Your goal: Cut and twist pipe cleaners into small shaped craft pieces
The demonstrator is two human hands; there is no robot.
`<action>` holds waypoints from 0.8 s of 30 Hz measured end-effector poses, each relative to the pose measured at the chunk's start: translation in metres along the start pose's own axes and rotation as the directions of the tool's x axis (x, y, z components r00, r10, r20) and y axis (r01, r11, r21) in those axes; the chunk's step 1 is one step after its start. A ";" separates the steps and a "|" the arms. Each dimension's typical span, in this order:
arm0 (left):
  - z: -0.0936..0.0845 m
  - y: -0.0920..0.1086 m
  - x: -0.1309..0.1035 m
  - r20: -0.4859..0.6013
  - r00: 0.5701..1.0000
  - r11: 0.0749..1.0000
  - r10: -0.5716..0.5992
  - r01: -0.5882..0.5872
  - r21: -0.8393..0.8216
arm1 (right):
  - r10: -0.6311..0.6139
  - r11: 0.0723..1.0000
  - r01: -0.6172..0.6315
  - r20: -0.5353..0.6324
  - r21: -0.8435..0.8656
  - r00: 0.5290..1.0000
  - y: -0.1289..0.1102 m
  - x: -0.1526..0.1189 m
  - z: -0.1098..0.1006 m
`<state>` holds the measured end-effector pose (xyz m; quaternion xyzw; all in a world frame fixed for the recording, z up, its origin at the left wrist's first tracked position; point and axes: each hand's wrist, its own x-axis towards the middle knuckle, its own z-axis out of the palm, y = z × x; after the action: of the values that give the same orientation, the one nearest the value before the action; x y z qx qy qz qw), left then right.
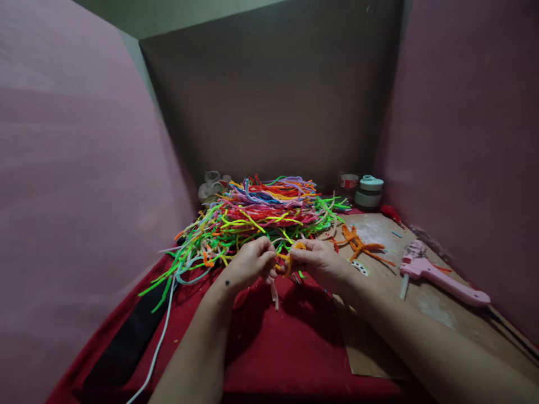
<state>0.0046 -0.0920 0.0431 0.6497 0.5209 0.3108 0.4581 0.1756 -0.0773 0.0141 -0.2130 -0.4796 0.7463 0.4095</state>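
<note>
Between my two hands is an orange pipe cleaner point(287, 264), bent into loops. My left hand point(257, 255) pinches its left end, fingers closed. My right hand point(314, 255) grips the looped part between thumb and fingers. A pale pink pipe cleaner point(274, 294) hangs below my left fingers; whether that hand holds it I cannot tell. Just beyond both hands lies a big heap of pipe cleaners point(269, 207) in many colours. To the right, a twisted orange pipe-cleaner figure point(357, 244) rests on the board.
A pink glue gun point(442, 280) lies on the brown board point(374, 359) at right, its cord running off the edge. Behind stand a teal-lidded container point(369, 191) and a clear jar point(348, 182). A white cord point(162, 336) crosses the red cloth point(286, 359) at left.
</note>
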 end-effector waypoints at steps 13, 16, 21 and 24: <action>0.023 0.013 -0.008 -0.035 0.966 0.960 0.255 -0.249 0.127 | -0.032 0.994 0.019 -0.128 -0.104 0.991 0.001 0.000 -0.004; 0.025 0.011 -0.008 -0.044 0.968 0.953 0.246 -0.233 0.192 | -0.042 0.996 0.028 -0.158 -0.088 0.986 0.000 0.001 -0.004; 0.024 0.010 -0.006 -0.038 0.968 0.952 0.247 -0.235 0.196 | -0.062 0.996 0.045 -0.208 -0.082 0.976 -0.004 0.000 -0.003; 0.023 0.012 -0.006 -0.028 0.962 0.939 0.273 -0.260 0.226 | -0.064 0.996 0.052 -0.186 -0.067 0.981 -0.004 0.001 -0.005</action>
<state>0.0281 -0.1043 0.0458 0.7515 0.4725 0.3296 0.3215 0.1803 -0.0734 0.0155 -0.2808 -0.4676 0.6956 0.4676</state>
